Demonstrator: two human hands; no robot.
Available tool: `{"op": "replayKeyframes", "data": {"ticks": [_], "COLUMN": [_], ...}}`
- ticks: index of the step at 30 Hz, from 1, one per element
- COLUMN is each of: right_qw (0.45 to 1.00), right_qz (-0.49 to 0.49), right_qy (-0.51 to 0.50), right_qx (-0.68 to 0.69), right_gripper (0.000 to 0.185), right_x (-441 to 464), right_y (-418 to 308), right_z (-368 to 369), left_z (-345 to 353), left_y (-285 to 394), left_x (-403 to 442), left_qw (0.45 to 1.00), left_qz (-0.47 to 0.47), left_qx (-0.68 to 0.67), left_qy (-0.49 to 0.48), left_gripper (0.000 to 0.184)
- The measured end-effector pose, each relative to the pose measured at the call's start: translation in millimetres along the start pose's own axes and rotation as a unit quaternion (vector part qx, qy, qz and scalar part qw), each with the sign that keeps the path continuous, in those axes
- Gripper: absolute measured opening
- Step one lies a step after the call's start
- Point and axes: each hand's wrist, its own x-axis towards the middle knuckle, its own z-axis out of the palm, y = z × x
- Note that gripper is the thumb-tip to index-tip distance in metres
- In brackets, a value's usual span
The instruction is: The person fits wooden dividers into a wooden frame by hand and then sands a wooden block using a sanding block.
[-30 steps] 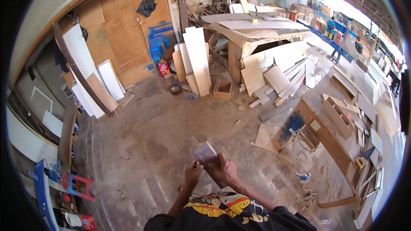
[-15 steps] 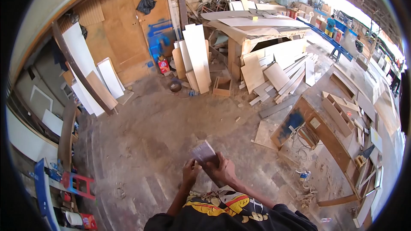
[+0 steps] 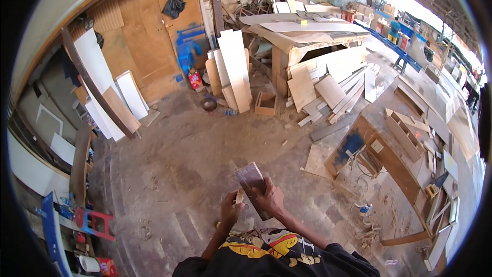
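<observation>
A narrow dark grey-brown board is held up in front of my chest, slanting from upper left to lower right. My right hand is closed round its right edge. Just left of the board, my left hand pinches a small pale block that looks like wood. The block is close against the board's left edge; I cannot tell whether they touch.
White and brown panels lean near the wooden doors. Offcuts lie heaped by a workbench. At right stands a wooden frame with cables; at left, a red stool. A person is far off.
The board has turned, showing more of its dark face and rising a little. My left hand has shifted slightly down, and the pale block in it now shows.
</observation>
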Motion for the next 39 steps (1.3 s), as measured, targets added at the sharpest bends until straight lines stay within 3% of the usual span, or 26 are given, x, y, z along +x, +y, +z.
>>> {"op": "replayKeyframes", "data": {"ticks": [3, 5, 6, 9, 13, 15, 18, 21, 22, 24, 27, 30, 33, 37, 39], "right_qw": [0.999, 0.998, 0.997, 0.999, 1.0, 0.998, 0.994, 0.999, 0.999, 0.999, 0.998, 0.993, 0.999, 1.0, 0.996], "right_qz": [-0.029, -0.045, -0.06, -0.016, 0.007, -0.027, -0.081, -0.03, -0.031, 0.013, -0.027, -0.078, -0.039, 0.011, -0.058], "right_qy": [-0.02, -0.028, -0.036, -0.028, -0.006, -0.027, -0.035, -0.04, -0.039, -0.023, -0.047, -0.057, -0.03, -0.026, -0.035], "right_qx": [0.037, 0.032, 0.029, 0.01, -0.004, 0.048, 0.059, 0.014, 0.014, -0.023, 0.035, 0.064, 0.02, -0.013, 0.059], "right_gripper": [0.047, 0.048, 0.048, 0.048, 0.047, 0.047, 0.046, 0.046, 0.046, 0.047, 0.049, 0.05, 0.049, 0.05, 0.049], "right_x": [-5.8, -16.4, -19.7, -13.8, -3.3, -12.5, -21.5, -12.8, -7.5, -0.6, -10.3, -16.3, -10.4, -0.8, -12.1], "right_y": [-3.0, -10.0, -12.3, -8.8, -2.5, -7.2, -9.8, -10.1, -8.6, -4.8, -9.7, -9.2, -4.8, -2.7, -6.4], "right_z": [-1.9, -4.8, -5.2, -4.4, -2.1, -4.6, -1.4, -2.6, -0.7, 1.0, -3.9, -4.1, 0.3, -1.0, -2.7], "left_z": [-1.6, -5.7, -5.2, -3.1, 5.1, 6.1, 2.9, 0.4, 1.6, 8.5, 14.5, 1.7, 6.4, 12.5, 9.1], "left_y": [-1.3, -13.9, -13.9, -13.0, -6.1, -4.6, -34.0, -19.4, -12.6, -3.6, -34.0, -39.2, -19.6, -9.7, -18.5], "left_x": [2.5, 5.3, 5.7, -3.9, -4.2, -0.8, -0.4, -1.1, -2.4, -7.3, -1.7, 4.2, 1.3, -2.2, 4.2], "left_qw": [1.0, 0.997, 0.997, 0.997, 0.999, 0.997, 0.997, 0.994, 0.994, 0.998, 0.993, 0.996, 0.995, 0.997, 0.993], "left_qz": [0.016, -0.073, -0.074, -0.077, 0.013, -0.065, -0.036, -0.106, -0.105, -0.007, -0.067, -0.057, -0.089, -0.025, -0.094], "left_qx": [0.007, 0.025, 0.025, 0.027, -0.05, 0.007, -0.01, 0.027, 0.027, -0.039, -0.03, 0.001, 0.022, -0.061, -0.037], "left_qy": [0.003, 0.002, 0.004, 0.012, 0.006, 0.034, 0.074, 0.017, 0.017, 0.043, 0.092, 0.064, 0.049, 0.049, 0.068], "left_gripper": [0.037, 0.04, 0.04, 0.04, 0.036, 0.036, 0.032, 0.029, 0.029, 0.028, 0.028, 0.027, 0.026, 0.027, 0.027]}}
